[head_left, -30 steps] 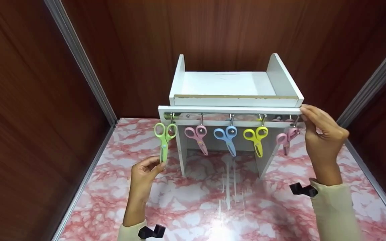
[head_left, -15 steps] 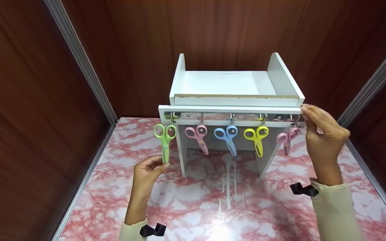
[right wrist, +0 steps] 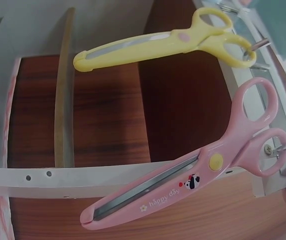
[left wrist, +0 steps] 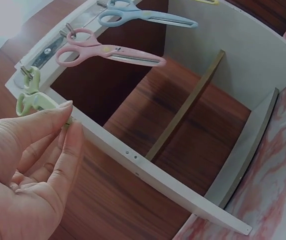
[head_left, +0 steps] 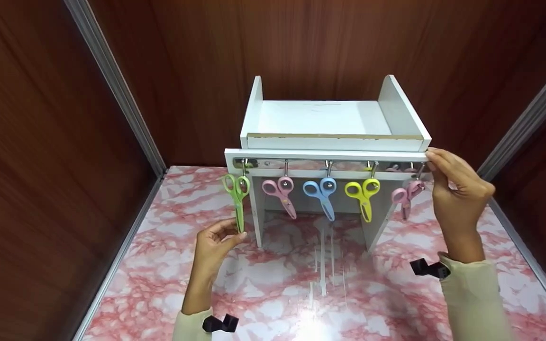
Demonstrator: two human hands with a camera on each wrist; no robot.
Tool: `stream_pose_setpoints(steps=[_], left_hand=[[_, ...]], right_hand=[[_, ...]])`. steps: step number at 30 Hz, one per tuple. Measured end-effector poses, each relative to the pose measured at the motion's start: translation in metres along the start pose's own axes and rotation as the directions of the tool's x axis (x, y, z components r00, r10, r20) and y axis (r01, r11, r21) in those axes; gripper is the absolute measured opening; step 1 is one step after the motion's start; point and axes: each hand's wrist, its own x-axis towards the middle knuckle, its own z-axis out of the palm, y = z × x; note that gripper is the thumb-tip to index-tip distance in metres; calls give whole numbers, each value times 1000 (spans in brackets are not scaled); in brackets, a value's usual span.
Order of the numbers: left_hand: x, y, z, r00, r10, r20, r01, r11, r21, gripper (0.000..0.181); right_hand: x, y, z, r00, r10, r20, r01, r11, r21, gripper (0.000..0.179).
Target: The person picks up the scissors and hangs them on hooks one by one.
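Note:
My left hand (head_left: 216,244) pinches the blade tip of the green scissors (head_left: 238,201) between thumb and fingertips. One handle loop of these scissors is around the leftmost hook, as the left wrist view also shows. My right hand (head_left: 460,189) grips the right end of the white hook rail (head_left: 325,155) with thumb and fingers. From other hooks hang pink scissors (head_left: 282,194), blue scissors (head_left: 321,194), yellow scissors (head_left: 364,195) and, near my right hand, a second pair of pink scissors (right wrist: 183,175). Each hangs by one handle loop, blades downward.
Behind the rail stands a white shelf unit (head_left: 405,109) with raised side panels and an open space below. It rests on a red and white marbled table (head_left: 273,293). Brown wood-look panels (head_left: 320,47) enclose the back and sides, with metal strips at the corners.
My left hand has moved slightly to the right, swinging the green scissors' blades rightward and turning them more edge-on. The right hand stays at the rail's end.

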Motion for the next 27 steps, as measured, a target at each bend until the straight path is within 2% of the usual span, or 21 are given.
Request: stream_pose_setpoints(steps=[10,18,27], left_hand=[[3,-7,5,999,10,33,-10,1000,-7,33],[3,-14,3,997,19,78,-18,1000,-6,29],[2,-16,2,997,-2,80,2,1000,-1,30]], right_hand=[[1,-3,2,1000,2,-5,-2,1000,27,21],[2,-4,1,1000,8,2,-8,1000,18,21],[3,-6,1,1000,0,1,0,1000,14,21]])
